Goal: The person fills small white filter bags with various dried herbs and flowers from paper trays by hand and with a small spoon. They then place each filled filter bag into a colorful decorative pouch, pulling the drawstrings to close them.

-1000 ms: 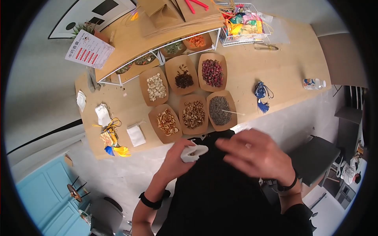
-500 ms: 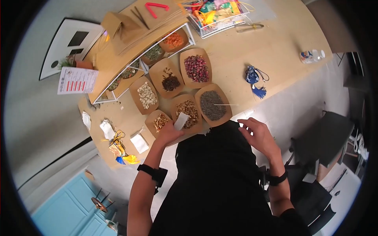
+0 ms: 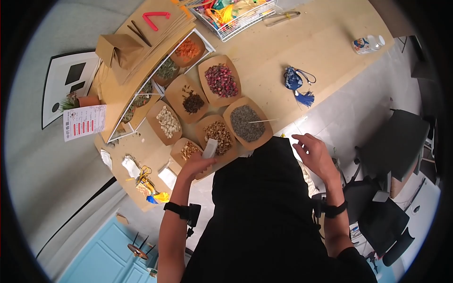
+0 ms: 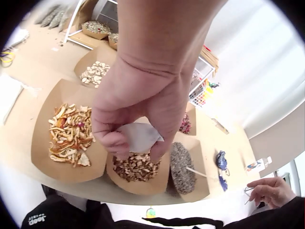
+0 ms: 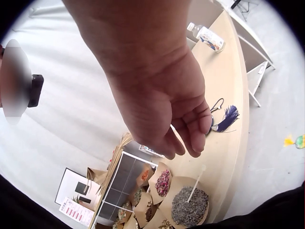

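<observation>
My left hand (image 3: 194,165) holds a small white pouch (image 4: 140,137) between thumb and fingers. It hovers over the tray of chopped brown herbs (image 4: 136,169), at the table's front edge. Beside that tray, under the hand's other side, lies a tray of dried peel strips (image 4: 71,136). To the right stands a tray of grey-purple dried buds (image 3: 246,123), with a thin white stick (image 3: 257,121) in it. My right hand (image 3: 316,158) hangs in the air past the table's front edge, its fingers loosely bent and nothing in it.
Behind are trays of rosebuds (image 3: 221,80), dark cloves (image 3: 192,102) and white slices (image 3: 167,121). A blue tasselled sachet (image 3: 293,80) and a bottle (image 3: 368,45) are on the right. White pouches (image 3: 167,177) and a yellow-tasselled sachet (image 3: 146,181) lie left, a white rack (image 3: 155,92) behind.
My left hand has carried the white pouch from in front of my body to over the herb tray. My right hand has drawn away to the right. The head view has turned.
</observation>
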`<state>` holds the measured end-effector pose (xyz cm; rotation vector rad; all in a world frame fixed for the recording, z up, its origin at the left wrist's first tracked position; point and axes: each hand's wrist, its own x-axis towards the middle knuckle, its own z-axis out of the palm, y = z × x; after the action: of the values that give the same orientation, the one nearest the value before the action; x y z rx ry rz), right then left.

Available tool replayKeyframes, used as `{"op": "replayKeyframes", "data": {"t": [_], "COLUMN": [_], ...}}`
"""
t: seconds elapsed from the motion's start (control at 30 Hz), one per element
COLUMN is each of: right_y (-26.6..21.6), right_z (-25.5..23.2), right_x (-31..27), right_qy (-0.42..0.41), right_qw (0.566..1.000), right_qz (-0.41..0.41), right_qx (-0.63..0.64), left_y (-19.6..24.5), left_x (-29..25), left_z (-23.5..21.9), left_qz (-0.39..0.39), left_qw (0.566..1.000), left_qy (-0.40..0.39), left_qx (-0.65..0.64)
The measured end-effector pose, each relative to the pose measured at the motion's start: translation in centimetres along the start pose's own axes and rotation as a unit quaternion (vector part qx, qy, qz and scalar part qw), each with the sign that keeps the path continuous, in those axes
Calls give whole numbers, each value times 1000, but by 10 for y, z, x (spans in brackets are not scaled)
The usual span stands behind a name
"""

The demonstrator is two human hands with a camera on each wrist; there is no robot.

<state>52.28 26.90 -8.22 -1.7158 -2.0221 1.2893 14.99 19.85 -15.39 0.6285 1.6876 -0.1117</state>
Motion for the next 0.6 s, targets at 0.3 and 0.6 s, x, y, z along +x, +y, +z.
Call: {"op": "replayKeyframes", "data": {"t": [0.3,0.6], "right_y": [4,12], "right_z": [3,6], "right_x": [3,0], "right_qy": [5,1], "right_qw": [1000,1000], "right_qz": [5,28], "right_qx": [-7,-8], "left_y": [-2,-22], "left_x": [-12,-14], "left_z": [9,21], "left_qz": [-6,14], "left_qw": [999,997], "left_qy": [-8,0], "left_qx": [-48,-80]}}
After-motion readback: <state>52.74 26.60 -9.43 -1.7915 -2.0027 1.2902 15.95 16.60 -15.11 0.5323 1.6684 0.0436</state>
